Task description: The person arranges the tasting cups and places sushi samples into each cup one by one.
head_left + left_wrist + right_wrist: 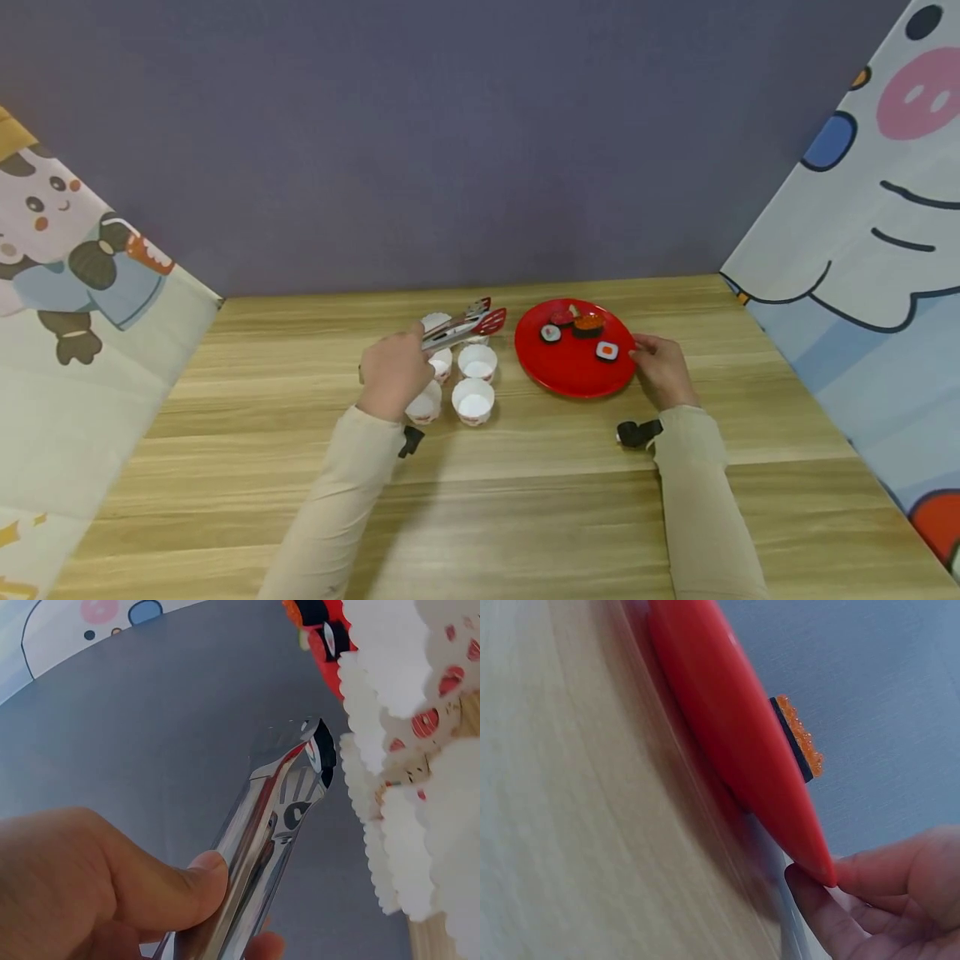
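My left hand (pixel 395 372) grips metal tongs (pixel 450 333) above several white paper cups (pixel 474 402). The thumb lies along one arm of the tongs in the left wrist view. A small black and white piece (pixel 322 750), like a sushi roll, shows at the tongs' tips; whether it is clamped I cannot tell. At the right, my right hand (pixel 662 367) pinches the rim of a red plate (pixel 573 379) between thumb and finger. On the plate sit toy sushi: an orange roe piece (pixel 588 325), two rolls (pixel 607 351) and a red-topped piece (pixel 561 317).
The scalloped cups stand in two columns left of the plate, partly hidden by the left hand and tongs. Behind the wooden table (pixel 555 517) rises a grey wall (pixel 480 150). Cartoon-printed panels (pixel 862 250) flank both sides.
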`<state>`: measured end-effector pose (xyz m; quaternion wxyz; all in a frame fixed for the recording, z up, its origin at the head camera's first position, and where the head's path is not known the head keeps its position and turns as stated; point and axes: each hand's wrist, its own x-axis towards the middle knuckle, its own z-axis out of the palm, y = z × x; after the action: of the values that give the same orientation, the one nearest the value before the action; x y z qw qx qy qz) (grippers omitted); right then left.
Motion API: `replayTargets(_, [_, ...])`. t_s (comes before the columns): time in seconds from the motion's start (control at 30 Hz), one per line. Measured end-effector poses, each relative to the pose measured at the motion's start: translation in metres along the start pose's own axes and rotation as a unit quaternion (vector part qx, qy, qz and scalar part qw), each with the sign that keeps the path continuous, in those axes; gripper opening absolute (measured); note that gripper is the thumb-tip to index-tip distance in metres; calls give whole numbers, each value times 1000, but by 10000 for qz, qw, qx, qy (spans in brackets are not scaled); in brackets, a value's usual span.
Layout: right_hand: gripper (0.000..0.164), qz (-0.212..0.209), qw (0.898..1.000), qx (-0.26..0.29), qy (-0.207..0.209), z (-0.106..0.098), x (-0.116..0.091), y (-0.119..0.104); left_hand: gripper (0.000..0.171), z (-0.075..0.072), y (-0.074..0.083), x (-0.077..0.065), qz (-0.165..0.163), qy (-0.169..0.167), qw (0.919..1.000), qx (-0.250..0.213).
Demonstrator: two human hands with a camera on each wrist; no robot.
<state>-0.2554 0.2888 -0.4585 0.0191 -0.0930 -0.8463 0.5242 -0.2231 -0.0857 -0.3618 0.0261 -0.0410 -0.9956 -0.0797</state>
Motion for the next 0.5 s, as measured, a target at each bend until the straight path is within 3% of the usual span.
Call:
replayTargets(0.23, [38,-108,9999,-9,58,1,2,1,28,-2,-8,-1,-101,85,9999,-28])
replayTargets(0.5, [39,43,9998,171,-66,1,2,1,24,1,-13,0,-146,99,9998,11])
